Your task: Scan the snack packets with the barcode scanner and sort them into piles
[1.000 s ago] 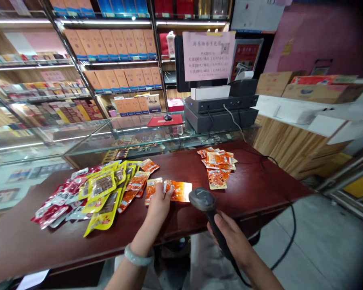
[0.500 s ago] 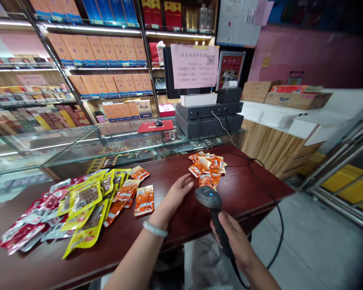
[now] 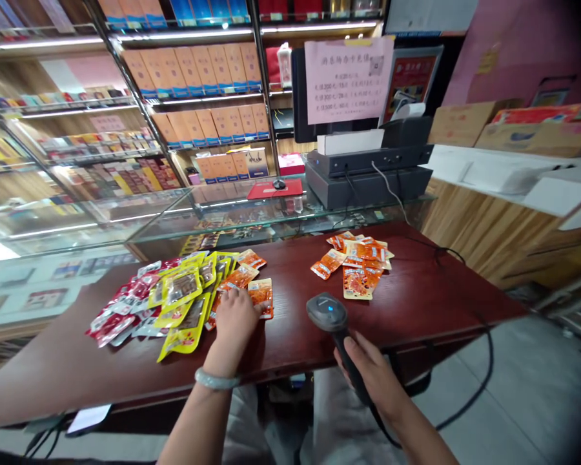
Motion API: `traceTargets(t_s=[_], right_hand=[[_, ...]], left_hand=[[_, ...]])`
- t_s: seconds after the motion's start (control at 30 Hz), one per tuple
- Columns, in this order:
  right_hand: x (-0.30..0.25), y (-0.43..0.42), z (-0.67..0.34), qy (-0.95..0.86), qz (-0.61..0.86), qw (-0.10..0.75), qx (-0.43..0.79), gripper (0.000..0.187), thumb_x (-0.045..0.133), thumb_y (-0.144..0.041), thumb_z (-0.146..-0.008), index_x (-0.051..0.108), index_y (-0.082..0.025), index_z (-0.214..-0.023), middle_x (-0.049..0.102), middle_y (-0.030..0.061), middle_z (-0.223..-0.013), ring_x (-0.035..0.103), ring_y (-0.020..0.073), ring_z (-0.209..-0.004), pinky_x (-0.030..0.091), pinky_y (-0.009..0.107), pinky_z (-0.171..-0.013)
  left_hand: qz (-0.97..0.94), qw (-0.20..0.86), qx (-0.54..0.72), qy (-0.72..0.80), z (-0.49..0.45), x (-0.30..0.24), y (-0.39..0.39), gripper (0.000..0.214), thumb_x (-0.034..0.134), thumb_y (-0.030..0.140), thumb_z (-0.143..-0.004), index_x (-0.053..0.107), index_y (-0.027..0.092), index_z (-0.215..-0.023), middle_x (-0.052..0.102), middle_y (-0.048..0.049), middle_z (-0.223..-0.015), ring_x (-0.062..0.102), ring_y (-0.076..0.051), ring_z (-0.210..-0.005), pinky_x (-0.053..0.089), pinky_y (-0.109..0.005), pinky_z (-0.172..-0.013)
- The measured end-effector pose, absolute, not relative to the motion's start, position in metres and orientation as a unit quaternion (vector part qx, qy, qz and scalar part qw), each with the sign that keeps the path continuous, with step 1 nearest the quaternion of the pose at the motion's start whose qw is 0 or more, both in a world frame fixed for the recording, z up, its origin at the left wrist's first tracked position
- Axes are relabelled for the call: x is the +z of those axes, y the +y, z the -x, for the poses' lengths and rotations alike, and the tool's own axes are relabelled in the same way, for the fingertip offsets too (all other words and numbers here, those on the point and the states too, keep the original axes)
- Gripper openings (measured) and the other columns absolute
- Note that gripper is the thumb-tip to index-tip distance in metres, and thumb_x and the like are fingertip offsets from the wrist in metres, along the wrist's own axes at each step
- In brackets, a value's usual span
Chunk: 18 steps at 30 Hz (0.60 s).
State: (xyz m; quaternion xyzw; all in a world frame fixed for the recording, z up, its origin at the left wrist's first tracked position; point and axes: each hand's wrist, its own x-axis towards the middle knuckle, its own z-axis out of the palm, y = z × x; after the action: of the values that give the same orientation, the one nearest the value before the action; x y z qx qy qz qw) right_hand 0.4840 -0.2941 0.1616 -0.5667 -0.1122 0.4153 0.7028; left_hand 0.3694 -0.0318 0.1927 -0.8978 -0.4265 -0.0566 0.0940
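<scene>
My right hand [image 3: 368,361] is wrapped round the handle of a black barcode scanner [image 3: 326,312], whose head shows a small blue light. Over on the left, my left hand [image 3: 236,315], with a pale bangle on the wrist, rests on orange snack packets. Its fingers lie on one orange packet [image 3: 242,276], while the thumb reaches toward a second orange packet [image 3: 260,292]; the hand looks spread. Yellow snack packets [image 3: 181,287] and red-and-white packets [image 3: 126,303] are heaped left of it. A separate pile of orange packets [image 3: 361,281] lies beyond the scanner.
The packets lie on a dark red-brown table [image 3: 290,342]. Behind it stand a glass display counter [image 3: 242,219], a monitor with a pink notice [image 3: 348,81] and a black cash drawer [image 3: 363,184]. The scanner's cable [image 3: 484,381] loops down at the right.
My left hand has moved left from beside the far orange pile to the packets near the yellow ones. Another orange packet shows at that pile's left edge. The view has turned slightly left.
</scene>
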Motion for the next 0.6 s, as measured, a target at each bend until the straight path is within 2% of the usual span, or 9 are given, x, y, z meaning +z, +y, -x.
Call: traceTargets(t_s=[0.1,0.27,0.4,0.47,0.6], right_hand=[[0.161,-0.294,-0.480,-0.127,0.568,0.697,0.419,0.056,0.070,-0.064,-0.076,0.064,-0.020,-0.109,0.062,-0.0009,-0.066,0.051,0.0088,-0.052,0.034,0.017,-0.045],[0.164,-0.292,-0.479,-0.141,0.567,0.698,0.413,0.051,0.067,-0.065,-0.078,0.064,-0.018,-0.100,0.059,-0.0023,-0.064,0.045,0.0067,-0.047,0.032,0.017,-0.043],[0.174,-0.284,-0.483,-0.151,0.554,0.715,0.399,0.050,0.065,-0.065,-0.080,0.062,-0.019,-0.098,0.057,-0.0028,-0.063,0.044,0.0065,-0.047,0.032,0.016,-0.042],[0.179,-0.280,-0.487,-0.153,0.548,0.722,0.394,0.051,0.065,-0.065,-0.079,0.062,-0.019,-0.100,0.057,-0.0029,-0.063,0.044,0.0068,-0.047,0.033,0.016,-0.043],[0.179,-0.276,-0.494,-0.162,0.535,0.729,0.396,0.050,0.066,-0.066,-0.078,0.061,-0.019,-0.092,0.053,-0.0040,-0.061,0.042,0.0062,-0.046,0.031,0.016,-0.041]], left_hand=[[0.916,0.054,-0.039,-0.395,-0.374,0.190,-0.034,0.048,0.051,0.055,-0.089,0.062,0.009,-0.096,0.066,-0.0228,-0.104,0.059,-0.035,-0.111,0.042,-0.041,-0.094],[0.908,-0.111,-0.052,-0.401,-0.385,0.188,-0.052,0.035,0.055,0.045,-0.090,0.049,0.016,-0.108,0.070,-0.0136,-0.092,0.069,-0.027,-0.087,0.044,-0.031,-0.070],[0.899,-0.205,-0.080,-0.379,-0.399,0.187,-0.071,0.030,0.060,0.043,-0.087,0.046,0.021,-0.102,0.070,-0.0084,-0.091,0.069,-0.024,-0.086,0.039,-0.027,-0.064],[0.894,-0.230,-0.085,-0.374,-0.403,0.187,-0.078,0.029,0.061,0.043,-0.086,0.046,0.022,-0.098,0.069,-0.0058,-0.087,0.068,-0.023,-0.082,0.037,-0.026,-0.062],[0.887,-0.269,-0.107,-0.360,-0.411,0.184,-0.082,0.025,0.064,0.037,-0.084,0.046,0.022,-0.093,0.066,-0.0021,-0.080,0.065,-0.020,-0.074,0.034,-0.025,-0.060]])
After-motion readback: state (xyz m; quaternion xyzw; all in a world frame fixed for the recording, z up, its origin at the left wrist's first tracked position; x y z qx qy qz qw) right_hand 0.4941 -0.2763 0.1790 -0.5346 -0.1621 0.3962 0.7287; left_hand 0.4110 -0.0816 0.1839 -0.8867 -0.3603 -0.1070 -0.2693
